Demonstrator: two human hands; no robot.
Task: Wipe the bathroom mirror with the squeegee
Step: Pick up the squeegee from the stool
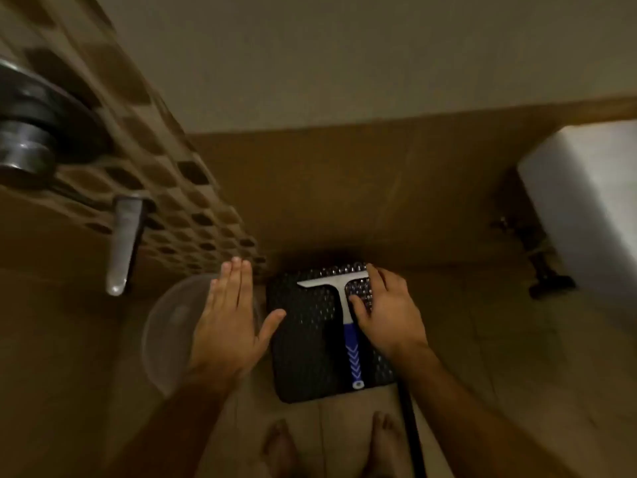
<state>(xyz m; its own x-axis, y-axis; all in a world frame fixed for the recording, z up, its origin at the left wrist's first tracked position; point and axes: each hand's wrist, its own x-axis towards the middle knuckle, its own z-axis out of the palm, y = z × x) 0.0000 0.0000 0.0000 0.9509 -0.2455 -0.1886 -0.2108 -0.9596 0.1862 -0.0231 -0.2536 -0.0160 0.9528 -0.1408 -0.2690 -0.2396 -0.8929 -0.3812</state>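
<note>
One squeegee (pixel 348 326) lies lengthwise, blade away, beside right hand (pixel 386 312).

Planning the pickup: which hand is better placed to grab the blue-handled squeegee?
Right. The right hand already rests beside the blue-handled squeegee on the black textured mat, fingers at its neck. The left hand hovers flat, off the mat's left side.

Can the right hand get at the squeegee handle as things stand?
Probably yes. The right hand rests open beside the squeegee, which lies flat on the black stool; nothing covers the blue grip. The left hand is off to the side.
</note>
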